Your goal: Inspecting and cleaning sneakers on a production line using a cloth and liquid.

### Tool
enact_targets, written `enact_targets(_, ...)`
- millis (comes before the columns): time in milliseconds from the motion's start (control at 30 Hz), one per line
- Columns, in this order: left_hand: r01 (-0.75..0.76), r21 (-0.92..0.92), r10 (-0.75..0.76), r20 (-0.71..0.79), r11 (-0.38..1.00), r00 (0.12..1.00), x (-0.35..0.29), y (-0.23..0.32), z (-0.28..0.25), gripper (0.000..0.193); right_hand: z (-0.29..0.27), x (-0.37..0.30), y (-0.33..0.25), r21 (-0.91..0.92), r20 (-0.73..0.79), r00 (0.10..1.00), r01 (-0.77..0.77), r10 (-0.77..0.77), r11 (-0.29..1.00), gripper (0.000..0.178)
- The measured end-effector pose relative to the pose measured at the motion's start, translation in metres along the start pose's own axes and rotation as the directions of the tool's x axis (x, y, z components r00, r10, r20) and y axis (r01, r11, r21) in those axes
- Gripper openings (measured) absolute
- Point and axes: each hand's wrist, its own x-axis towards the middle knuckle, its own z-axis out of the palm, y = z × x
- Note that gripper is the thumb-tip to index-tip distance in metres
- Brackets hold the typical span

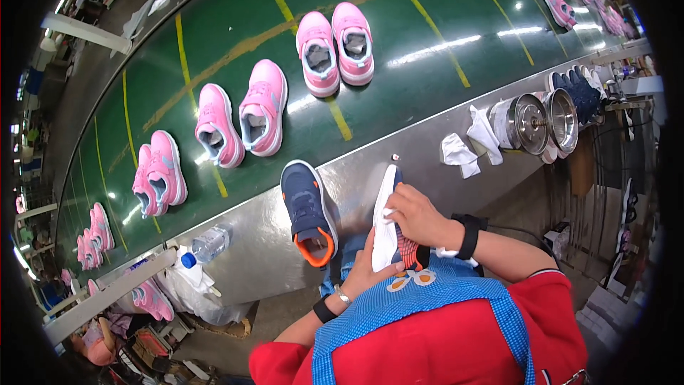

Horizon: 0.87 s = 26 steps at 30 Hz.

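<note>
A navy and orange sneaker (385,222) is turned on its side in front of my apron, its white sole facing left. My left hand (365,272) grips it near the lower end, thumb across the upper. My right hand (422,219) is closed, fingers bent against the sole's edge, with a small bit of white cloth (388,212) showing at the fingertips. Most of that cloth is hidden by the fingers. Just left, a matching navy sneaker (306,203) stands upright on the metal ledge (260,260), its orange-lined opening toward me.
Pairs of pink sneakers (263,107) stand along a green conveyor belt (406,43) with yellow lines. Crumpled white cloths (459,155) and round metal dishes (529,121) sit on the ledge to the right. A clear bottle (211,244) with a blue cap lies at left.
</note>
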Motion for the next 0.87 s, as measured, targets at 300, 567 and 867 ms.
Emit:
enact_targets(300, 0.063, -0.178, -0.075, -0.064, 0.982, 0.995, -0.01, 0.003, -0.01, 0.078, -0.014, -0.003, 0.088, -0.007, -0.183, 0.836, -0.528, 0.518, 0.849, 0.005)
enact_targets(567, 0.182, -0.979, -0.141, 0.169, 0.088, 0.976, -0.011, -0.004, -0.048, 0.071, -0.172, -0.039, 0.023, 0.077, -0.889, 0.346, -0.533, 0.3, 0.842, 0.012)
enact_targets(867, 0.146, -0.979, -0.119, 0.163, -0.142, 0.979, -0.016, 0.0, -0.056, 0.061, -0.257, -0.122, 0.114, -0.164, -0.702, 0.518, -0.786, 0.489, 0.596, 0.02)
